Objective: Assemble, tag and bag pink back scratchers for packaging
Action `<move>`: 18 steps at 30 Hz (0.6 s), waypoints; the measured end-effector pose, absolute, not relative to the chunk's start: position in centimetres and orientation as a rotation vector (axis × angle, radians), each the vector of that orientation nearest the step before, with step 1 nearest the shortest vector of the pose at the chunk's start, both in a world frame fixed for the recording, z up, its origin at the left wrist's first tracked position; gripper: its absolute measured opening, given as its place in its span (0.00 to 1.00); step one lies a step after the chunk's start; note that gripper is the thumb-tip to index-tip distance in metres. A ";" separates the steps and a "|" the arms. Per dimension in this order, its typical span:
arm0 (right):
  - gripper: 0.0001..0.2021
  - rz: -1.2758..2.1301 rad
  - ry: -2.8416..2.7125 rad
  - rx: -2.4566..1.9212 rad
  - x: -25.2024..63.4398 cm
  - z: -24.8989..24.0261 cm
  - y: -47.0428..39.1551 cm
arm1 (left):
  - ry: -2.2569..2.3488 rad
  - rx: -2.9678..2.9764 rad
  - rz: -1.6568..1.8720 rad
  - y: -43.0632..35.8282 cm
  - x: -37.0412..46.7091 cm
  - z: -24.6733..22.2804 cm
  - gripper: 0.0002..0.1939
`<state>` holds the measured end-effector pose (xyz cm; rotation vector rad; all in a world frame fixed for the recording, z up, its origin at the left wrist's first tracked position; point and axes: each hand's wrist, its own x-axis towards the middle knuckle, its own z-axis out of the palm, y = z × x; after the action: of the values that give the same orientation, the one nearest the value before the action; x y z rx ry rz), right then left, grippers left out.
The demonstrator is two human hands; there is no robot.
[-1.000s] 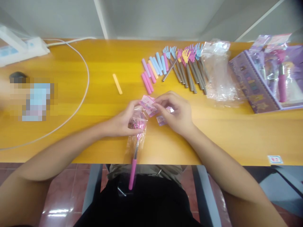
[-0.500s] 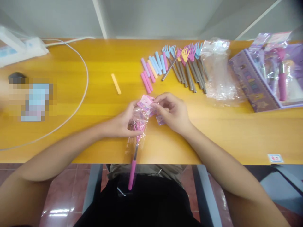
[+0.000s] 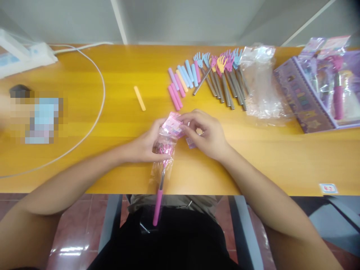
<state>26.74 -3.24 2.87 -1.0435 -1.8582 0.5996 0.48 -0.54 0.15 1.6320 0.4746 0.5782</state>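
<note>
My left hand (image 3: 147,144) is closed around the upper part of a clear plastic bag (image 3: 168,165). Inside the bag a pink back scratcher (image 3: 158,206) hangs with its clawed head up by my thumb and its pink handle down past the table edge. At the top of the bag is a pink card (image 3: 172,125); my right hand (image 3: 204,131) pinches its right edge between thumb and fingers. Partly hidden under my right hand, another printed card (image 3: 190,143) lies on the table.
Several loose back scratchers (image 3: 225,84) and coloured handle sleeves (image 3: 185,77) lie beyond my hands, with one yellow sleeve (image 3: 140,98) apart. Clear bags (image 3: 261,86) and a purple box (image 3: 302,99) are at right. A white cable (image 3: 104,88) curves at left, near a blurred patch.
The pink card has turned flatter over the bag's top, between my hands. Both hands stay in nearly the same place.
</note>
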 end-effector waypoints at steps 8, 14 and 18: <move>0.09 0.639 -1.982 -0.911 26.8 2.8 -3.3 | 0.443 1.704 0.597 -0.2 0.3 -0.5 0.55; 0.09 0.658 -1.995 -0.853 26.7 2.6 -3.3 | 0.410 1.687 0.601 -0.1 0.4 -0.6 0.57; 0.09 0.682 -1.968 -0.916 26.6 2.7 -3.5 | 0.420 1.669 0.597 -0.2 0.5 -0.5 0.57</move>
<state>26.64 -3.52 2.65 -0.9157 -1.9682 0.6822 0.46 -0.21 -0.50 1.6692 0.4199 0.5969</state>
